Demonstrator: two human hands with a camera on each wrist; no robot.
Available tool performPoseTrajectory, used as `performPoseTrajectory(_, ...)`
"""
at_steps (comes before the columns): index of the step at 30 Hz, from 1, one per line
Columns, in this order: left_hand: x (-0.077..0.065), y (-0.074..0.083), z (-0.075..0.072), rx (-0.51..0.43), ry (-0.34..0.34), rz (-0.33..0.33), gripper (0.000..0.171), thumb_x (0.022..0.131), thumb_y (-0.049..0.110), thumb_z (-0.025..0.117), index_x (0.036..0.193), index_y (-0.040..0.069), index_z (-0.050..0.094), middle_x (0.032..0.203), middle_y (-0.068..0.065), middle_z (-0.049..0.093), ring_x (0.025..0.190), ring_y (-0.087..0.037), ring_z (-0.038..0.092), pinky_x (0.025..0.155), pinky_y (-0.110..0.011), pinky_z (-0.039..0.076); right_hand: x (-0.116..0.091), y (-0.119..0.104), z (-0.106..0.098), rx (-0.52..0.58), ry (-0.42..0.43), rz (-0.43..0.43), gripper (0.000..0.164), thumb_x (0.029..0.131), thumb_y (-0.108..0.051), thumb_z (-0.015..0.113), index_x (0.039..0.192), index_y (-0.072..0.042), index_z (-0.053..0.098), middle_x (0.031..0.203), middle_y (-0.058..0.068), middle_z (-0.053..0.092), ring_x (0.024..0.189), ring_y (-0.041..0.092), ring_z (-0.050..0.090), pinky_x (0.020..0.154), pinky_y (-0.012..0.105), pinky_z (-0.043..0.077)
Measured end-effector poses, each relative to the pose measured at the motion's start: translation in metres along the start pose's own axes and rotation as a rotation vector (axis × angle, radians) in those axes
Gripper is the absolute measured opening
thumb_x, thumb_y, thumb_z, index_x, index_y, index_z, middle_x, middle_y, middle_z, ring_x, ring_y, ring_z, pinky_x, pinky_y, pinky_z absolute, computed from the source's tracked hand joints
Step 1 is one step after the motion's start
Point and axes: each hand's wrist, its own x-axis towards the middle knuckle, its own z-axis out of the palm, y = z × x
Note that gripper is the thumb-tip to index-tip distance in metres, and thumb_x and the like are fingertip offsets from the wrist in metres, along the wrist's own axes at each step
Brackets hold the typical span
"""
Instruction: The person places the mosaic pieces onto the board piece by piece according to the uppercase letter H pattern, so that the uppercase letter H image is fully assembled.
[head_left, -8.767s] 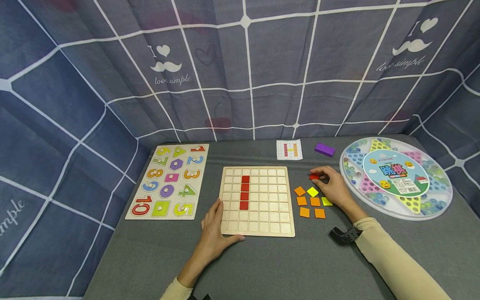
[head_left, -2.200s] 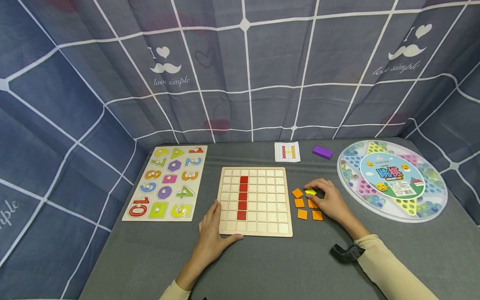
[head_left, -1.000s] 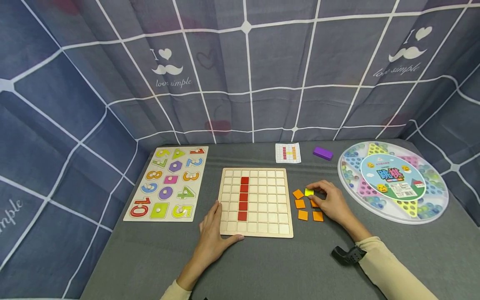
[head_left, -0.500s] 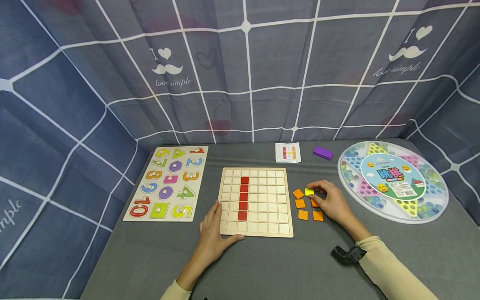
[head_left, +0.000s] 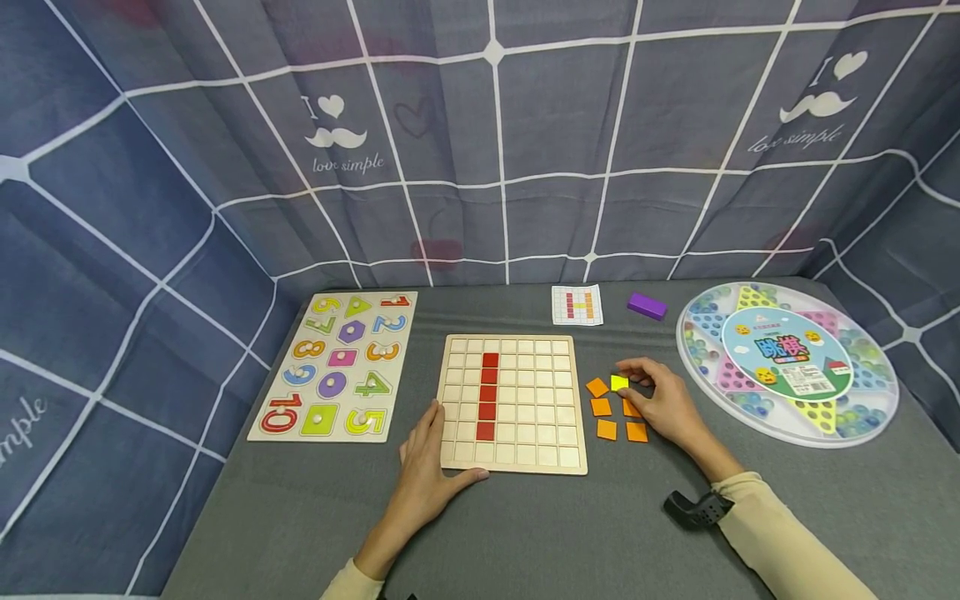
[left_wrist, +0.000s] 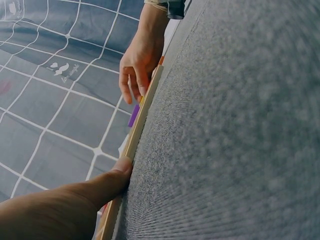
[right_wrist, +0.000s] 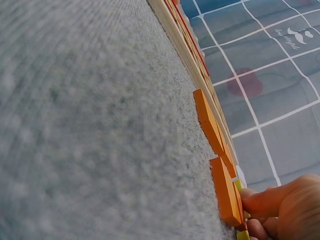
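My left hand rests at the near left corner of a wooden grid board, fingers fairly straight along its left side and thumb on the front edge. In the left wrist view, the thumb presses against the board's edge. A column of several red tiles fills grid cells left of centre. Right of the board, my right hand pinches a yellow tile between thumb and index finger, low over the cloth. Several orange tiles lie around it, one partly hidden under the hand.
A pattern card and a purple block lie behind the board. On the left is a number puzzle board. A round Chinese checkers set sits to the right. A grid-patterned curtain surrounds the grey tabletop.
Since the oldest frame, the red tile from my right hand has joined the column's near end. That hand then took the yellow tile, which has turned slightly. My left hand stays put.
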Motion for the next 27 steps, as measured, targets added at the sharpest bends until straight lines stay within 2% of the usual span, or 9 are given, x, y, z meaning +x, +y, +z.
performPoseTrajectory(5, -0.001, 0.000, -0.001, -0.007, 0.011, 0.008, 0.116, 0.065, 0.043, 0.089, 0.151, -0.005, 0.027, 0.158, -0.023, 0.025, 0.138, -0.041, 0.033, 0.099, -0.055, 0.022, 0.003, -0.004, 0.002, 0.017, -0.006, 0.026, 0.040, 0.081, 0.003, 0.076, 0.118, -0.001, 0.064, 0.100, 0.011, 0.070, 0.087, 0.016, 0.056, 0.077, 0.014, 0.040)
performPoseTrajectory(13, 0.000, 0.000, -0.002, -0.020, -0.008, -0.002, 0.117, 0.066, 0.043, 0.089, 0.152, -0.005, 0.026, 0.159, -0.022, 0.024, 0.140, -0.040, 0.030, 0.102, -0.055, 0.019, 0.010, -0.017, 0.011, 0.041, -0.022, 0.034, 0.043, 0.080, 0.000, 0.078, 0.120, -0.002, 0.062, 0.101, 0.010, 0.071, 0.089, 0.018, 0.058, 0.078, 0.016, 0.042)
performPoseTrajectory(19, -0.001, 0.000, -0.002, -0.007, 0.014, 0.016, 0.116, 0.066, 0.043, 0.089, 0.151, -0.006, 0.028, 0.158, -0.023, 0.026, 0.139, -0.041, 0.032, 0.099, -0.053, 0.022, 0.017, -0.039, 0.026, 0.122, -0.059, 0.059, 0.043, 0.081, -0.002, 0.078, 0.121, -0.003, 0.063, 0.104, 0.009, 0.070, 0.095, 0.021, 0.058, 0.084, 0.029, 0.044)
performPoseTrajectory(25, -0.001, -0.001, -0.001, 0.002, 0.028, 0.025, 0.115, 0.065, 0.042, 0.089, 0.150, -0.007, 0.029, 0.157, -0.024, 0.028, 0.137, -0.041, 0.034, 0.097, -0.054, 0.023, 0.026, -0.064, 0.048, 0.192, -0.113, 0.002, 0.045, 0.078, -0.003, 0.081, 0.120, -0.003, 0.063, 0.101, 0.007, 0.071, 0.094, 0.024, 0.060, 0.086, 0.039, 0.043)
performPoseTrajectory(27, 0.000, 0.000, -0.001, 0.002, 0.026, 0.028, 0.115, 0.066, 0.042, 0.089, 0.150, -0.007, 0.029, 0.157, -0.024, 0.027, 0.138, -0.042, 0.033, 0.098, -0.055, 0.023, 0.030, -0.072, 0.055, 0.207, -0.123, -0.008, 0.045, 0.078, -0.004, 0.081, 0.119, -0.004, 0.064, 0.099, 0.005, 0.071, 0.092, 0.024, 0.061, 0.091, 0.041, 0.038)
